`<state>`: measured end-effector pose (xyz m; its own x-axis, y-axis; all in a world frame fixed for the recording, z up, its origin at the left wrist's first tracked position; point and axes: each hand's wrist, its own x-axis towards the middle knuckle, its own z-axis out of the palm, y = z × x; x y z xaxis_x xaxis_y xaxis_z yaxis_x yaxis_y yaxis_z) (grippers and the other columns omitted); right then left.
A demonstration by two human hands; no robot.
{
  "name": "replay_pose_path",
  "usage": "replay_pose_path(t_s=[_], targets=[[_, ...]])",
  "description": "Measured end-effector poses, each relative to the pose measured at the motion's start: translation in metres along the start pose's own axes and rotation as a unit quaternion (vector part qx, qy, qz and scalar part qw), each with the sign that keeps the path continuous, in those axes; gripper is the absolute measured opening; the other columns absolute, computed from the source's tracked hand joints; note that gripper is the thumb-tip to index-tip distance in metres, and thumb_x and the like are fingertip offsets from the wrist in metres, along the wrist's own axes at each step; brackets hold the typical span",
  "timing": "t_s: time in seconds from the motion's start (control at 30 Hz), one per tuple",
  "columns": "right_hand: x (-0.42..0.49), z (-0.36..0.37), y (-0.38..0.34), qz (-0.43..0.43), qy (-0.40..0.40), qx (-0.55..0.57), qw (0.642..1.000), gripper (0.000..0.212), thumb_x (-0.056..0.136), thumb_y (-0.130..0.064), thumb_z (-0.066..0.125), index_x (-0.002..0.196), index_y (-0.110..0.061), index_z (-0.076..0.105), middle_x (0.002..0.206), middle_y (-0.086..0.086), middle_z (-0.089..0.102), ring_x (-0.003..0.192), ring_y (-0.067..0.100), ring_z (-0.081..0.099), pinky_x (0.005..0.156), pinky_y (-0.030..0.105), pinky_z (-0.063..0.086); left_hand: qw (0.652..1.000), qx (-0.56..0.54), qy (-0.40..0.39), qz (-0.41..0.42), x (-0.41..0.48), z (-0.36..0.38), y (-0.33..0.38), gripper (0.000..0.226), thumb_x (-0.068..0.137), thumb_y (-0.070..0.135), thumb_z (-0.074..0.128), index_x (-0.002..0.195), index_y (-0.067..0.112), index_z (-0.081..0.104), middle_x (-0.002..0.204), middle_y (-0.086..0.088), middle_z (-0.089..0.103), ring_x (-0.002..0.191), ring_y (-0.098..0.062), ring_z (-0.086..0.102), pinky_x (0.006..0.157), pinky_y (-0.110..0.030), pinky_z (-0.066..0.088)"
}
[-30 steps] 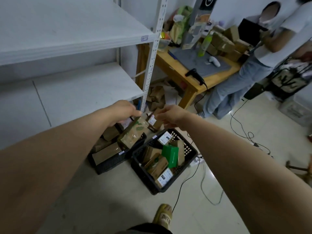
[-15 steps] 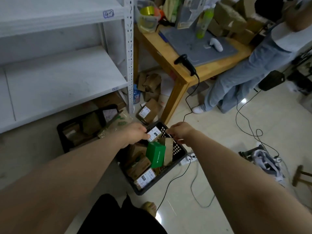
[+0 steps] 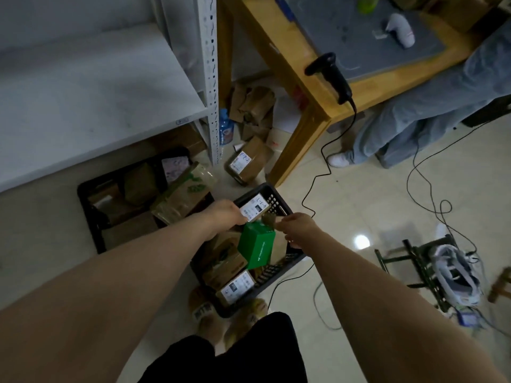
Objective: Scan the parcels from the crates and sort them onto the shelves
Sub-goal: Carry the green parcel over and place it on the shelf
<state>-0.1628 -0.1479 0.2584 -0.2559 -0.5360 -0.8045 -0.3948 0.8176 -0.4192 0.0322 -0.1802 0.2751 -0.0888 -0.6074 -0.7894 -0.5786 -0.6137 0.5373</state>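
Two black crates stand on the floor below me. The right crate [image 3: 279, 201] holds several brown parcels and a green box [image 3: 257, 246]. My left hand [image 3: 224, 217] reaches into it and grips a brown parcel with a white label [image 3: 254, 210] at the crate's far end. My right hand [image 3: 297, 228] is curled on the top of an upright brown parcel [image 3: 278, 246] beside the green box. The left crate [image 3: 85, 189] holds more brown parcels and a green-printed bag [image 3: 182, 194]. White shelves [image 3: 96, 92] stand at the left. A black scanner [image 3: 329, 76] lies on the wooden table [image 3: 304, 87].
More parcels [image 3: 246, 164] and a water bottle [image 3: 226, 128] lie on the floor under the table. Another person's legs [image 3: 414, 128] stand at the right of the table. Cables [image 3: 431, 194] trail across the tiles. A stool with a bag [image 3: 453, 272] sits at right.
My view has tipped down from the shelves to the crates. Both hands have dropped into the right crate, and the green-printed bag that my left hand held now lies in the left crate.
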Motion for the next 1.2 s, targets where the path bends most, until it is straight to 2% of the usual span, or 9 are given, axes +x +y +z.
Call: replay_pose_path(t_s=[0.1, 0.23, 0.47, 0.6, 0.7, 0.87, 0.97, 1.07, 1.2], targets=[[0.035, 0.002, 0.008, 0.03, -0.032, -0.012, 0.999, 0.018, 0.089, -0.021, 0.074, 0.082, -0.02, 0.057, 0.081, 0.009, 0.055, 0.072, 0.024, 0.052, 0.061, 0.031, 0.043, 1.0, 0.01, -0.01, -0.023, 0.03, 0.013, -0.007, 0.04, 0.096, 0.017, 0.068, 0.133, 0.003, 0.059, 0.122, -0.008, 0.058, 0.107, -0.019, 0.052, 0.091, -0.028, 0.045], [0.101, 0.006, 0.018, 0.036, -0.053, -0.05, 0.997, 0.018, 0.09, -0.023, 0.073, 0.099, -0.012, 0.061, 0.081, 0.009, 0.055, 0.069, 0.02, 0.052, 0.056, 0.028, 0.043, 0.998, 0.007, -0.013, -0.067, 0.088, 0.038, -0.018, 0.055, 0.094, 0.019, 0.071, 0.143, 0.003, 0.051, 0.14, -0.016, 0.055, 0.126, -0.027, 0.054, 0.102, -0.033, 0.045], [0.241, 0.03, 0.062, 0.054, -0.065, -0.071, 0.994, 0.033, 0.092, -0.029, 0.071, 0.116, -0.01, 0.06, 0.092, 0.01, 0.058, 0.082, 0.024, 0.056, 0.072, 0.036, 0.051, 0.991, -0.021, -0.046, -0.126, 0.219, 0.101, -0.061, 0.096, 0.083, 0.017, 0.084, 0.157, 0.009, 0.023, 0.156, -0.012, 0.036, 0.139, -0.029, 0.042, 0.113, -0.036, 0.04], [0.304, 0.056, 0.094, 0.069, -0.08, -0.086, 0.991, 0.047, 0.095, -0.027, 0.069, 0.132, -0.003, 0.056, 0.115, 0.016, 0.058, 0.097, 0.027, 0.053, 0.09, 0.041, 0.052, 0.99, -0.012, -0.046, -0.133, 0.287, 0.139, -0.094, 0.109, 0.074, 0.018, 0.09, 0.156, 0.014, 0.02, 0.156, -0.011, 0.037, 0.139, -0.031, 0.042, 0.113, -0.041, 0.041], [0.337, 0.078, 0.115, 0.084, -0.088, -0.079, 0.989, 0.052, 0.095, -0.031, 0.068, 0.136, -0.004, 0.051, 0.113, 0.011, 0.053, 0.101, 0.026, 0.052, 0.092, 0.038, 0.05, 0.99, 0.025, -0.035, -0.135, 0.326, 0.166, -0.118, 0.118, 0.067, 0.02, 0.094, 0.156, 0.017, 0.018, 0.151, -0.011, 0.041, 0.137, -0.032, 0.044, 0.111, -0.044, 0.043], [0.399, 0.105, 0.156, 0.098, -0.08, -0.089, 0.988, 0.081, 0.061, -0.057, 0.063, 0.131, -0.015, 0.057, 0.123, 0.014, 0.061, 0.113, 0.034, 0.058, 0.097, 0.049, 0.054, 0.99, 0.072, -0.032, -0.114, 0.364, 0.194, -0.141, 0.135, 0.059, 0.023, 0.097, 0.16, 0.025, 0.006, 0.152, -0.011, 0.038, 0.14, -0.034, 0.039, 0.113, -0.049, 0.041], [0.379, 0.096, 0.14, 0.117, -0.081, -0.038, 0.989, 0.074, 0.068, -0.053, 0.068, 0.129, -0.013, 0.06, 0.123, 0.012, 0.061, 0.108, 0.03, 0.059, 0.092, 0.047, 0.057, 0.985, 0.14, -0.028, -0.1, 0.36, 0.198, -0.137, 0.139, 0.064, 0.026, 0.094, 0.161, 0.026, -0.006, 0.155, -0.017, 0.025, 0.144, -0.038, 0.029, 0.115, -0.05, 0.037], [0.346, 0.074, 0.123, 0.157, -0.067, 0.054, 0.984, 0.054, 0.093, -0.047, 0.063, 0.133, -0.011, 0.055, 0.124, 0.009, 0.056, 0.111, 0.027, 0.054, 0.093, 0.044, 0.053, 0.986, 0.155, -0.008, -0.053, 0.335, 0.191, -0.127, 0.136, 0.059, 0.027, 0.096, 0.159, 0.02, 0.004, 0.153, -0.014, 0.024, 0.144, -0.036, 0.027, 0.116, -0.048, 0.036], [0.295, 0.035, 0.097, 0.192, -0.075, 0.145, 0.968, 0.062, 0.093, -0.063, 0.056, 0.134, -0.018, 0.052, 0.128, 0.009, 0.057, 0.114, 0.03, 0.054, 0.093, 0.045, 0.051, 0.983, 0.179, 0.012, 0.033, 0.277, 0.165, -0.091, 0.124, 0.06, 0.03, 0.094, 0.155, 0.016, 0.016, 0.148, -0.013, 0.026, 0.14, -0.033, 0.029, 0.115, -0.043, 0.035]])
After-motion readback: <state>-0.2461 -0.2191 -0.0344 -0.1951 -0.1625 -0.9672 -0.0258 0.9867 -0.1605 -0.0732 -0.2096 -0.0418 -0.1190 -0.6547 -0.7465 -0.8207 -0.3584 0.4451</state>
